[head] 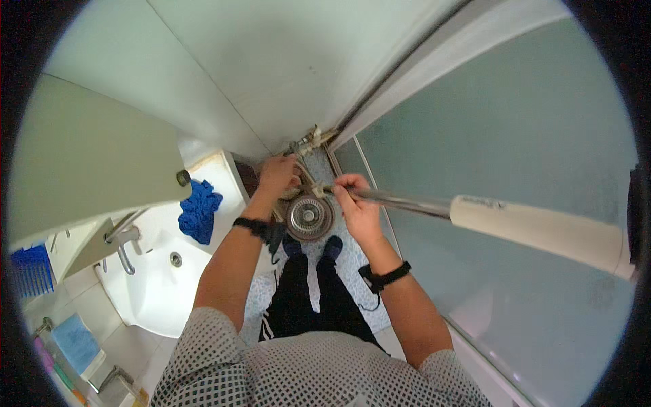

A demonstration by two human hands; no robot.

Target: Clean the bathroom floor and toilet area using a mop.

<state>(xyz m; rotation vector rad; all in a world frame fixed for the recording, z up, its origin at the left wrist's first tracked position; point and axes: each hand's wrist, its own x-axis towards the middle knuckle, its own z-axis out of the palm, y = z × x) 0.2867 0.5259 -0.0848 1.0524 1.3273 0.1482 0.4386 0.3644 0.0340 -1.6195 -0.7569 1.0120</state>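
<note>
My right hand (pixel 358 206) grips a metal pole (pixel 402 200) close to its far end. The pole's thick cream handle (pixel 534 234) reaches out to the right. At the pole's tip is a pale joint piece (pixel 319 190). My left hand (pixel 278 175) is left of that joint, fingers bent, among pale parts beside the wall fittings (pixel 305 145); whether it holds one is hidden. Below both hands, in front of my feet, stands a round brownish tub (pixel 330 216) with a ribbed metal basket (pixel 308 216) in it.
To the left is a white washbasin (pixel 152 290) with a metal tap (pixel 124 254). A crumpled blue cloth (pixel 200 211) lies on the counter by it. A greenish cabinet panel (pixel 96 157) juts out above. A frosted panel (pixel 498 142) borders the right side.
</note>
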